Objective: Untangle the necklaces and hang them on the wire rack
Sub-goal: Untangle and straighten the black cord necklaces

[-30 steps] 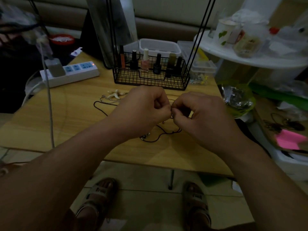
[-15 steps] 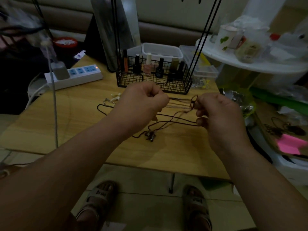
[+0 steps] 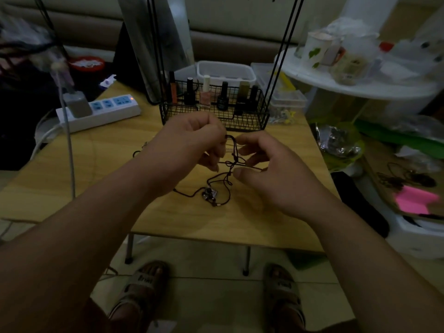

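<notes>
Left hand (image 3: 192, 143) pinches dark cord necklace (image 3: 231, 164) above mid-desk (image 3: 96, 169); right hand (image 3: 276, 175) fingers curl round its strands. Pendant (image 3: 211, 194) rests on desk.

Power strip (image 3: 101, 111) left of wire basket (image 3: 215, 116) on table (image 3: 96, 179).

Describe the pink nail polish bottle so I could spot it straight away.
On the wooden table, at its far edge, stands a black wire basket holding a row of small bottles. The pink bottle is third from the left, the only one with a white cap, between black neighbours.
</notes>
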A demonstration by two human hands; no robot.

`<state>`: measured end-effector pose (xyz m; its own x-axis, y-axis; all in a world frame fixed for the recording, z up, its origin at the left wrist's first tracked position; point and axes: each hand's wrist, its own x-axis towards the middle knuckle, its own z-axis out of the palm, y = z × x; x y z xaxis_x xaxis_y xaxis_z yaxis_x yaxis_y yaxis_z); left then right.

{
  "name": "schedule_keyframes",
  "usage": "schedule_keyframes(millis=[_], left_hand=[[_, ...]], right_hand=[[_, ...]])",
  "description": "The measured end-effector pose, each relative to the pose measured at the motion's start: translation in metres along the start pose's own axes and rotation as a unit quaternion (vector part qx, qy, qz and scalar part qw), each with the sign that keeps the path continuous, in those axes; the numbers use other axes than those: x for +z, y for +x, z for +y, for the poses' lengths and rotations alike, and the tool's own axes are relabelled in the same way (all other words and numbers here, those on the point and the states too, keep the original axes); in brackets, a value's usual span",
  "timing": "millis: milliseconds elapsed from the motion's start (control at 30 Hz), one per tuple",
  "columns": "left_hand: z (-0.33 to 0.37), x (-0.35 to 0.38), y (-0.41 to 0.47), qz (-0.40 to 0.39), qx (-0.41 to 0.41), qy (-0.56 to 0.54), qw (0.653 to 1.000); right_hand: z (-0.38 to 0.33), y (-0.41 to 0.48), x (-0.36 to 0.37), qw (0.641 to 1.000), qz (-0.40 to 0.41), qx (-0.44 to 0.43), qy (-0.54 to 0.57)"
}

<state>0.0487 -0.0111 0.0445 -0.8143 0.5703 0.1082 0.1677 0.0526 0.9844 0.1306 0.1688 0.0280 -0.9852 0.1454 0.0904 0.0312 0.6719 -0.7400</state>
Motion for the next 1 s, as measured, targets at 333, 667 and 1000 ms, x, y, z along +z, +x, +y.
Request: schedule_keyframes(millis=[333,667,1000], left_hand=[[-0.005,-0.001,0.01,0.044,-0.034,-0.063,0.996],[-0.012,0.011,0.003,-0.007,0.019,0.14,0.99],[-0.01,0.009,0.003,-0.057,-0.016,0.104,0.993]], right_hand=[[0.001,-0.002,-0.008,0.997,0.025,-0.012,0.07],[-0.003,-0.008,-0.007,0.999,0.03,-0.036,0.023],[0.001,-0.006,-0.018,0.985,0.053,0.004,0.161]])
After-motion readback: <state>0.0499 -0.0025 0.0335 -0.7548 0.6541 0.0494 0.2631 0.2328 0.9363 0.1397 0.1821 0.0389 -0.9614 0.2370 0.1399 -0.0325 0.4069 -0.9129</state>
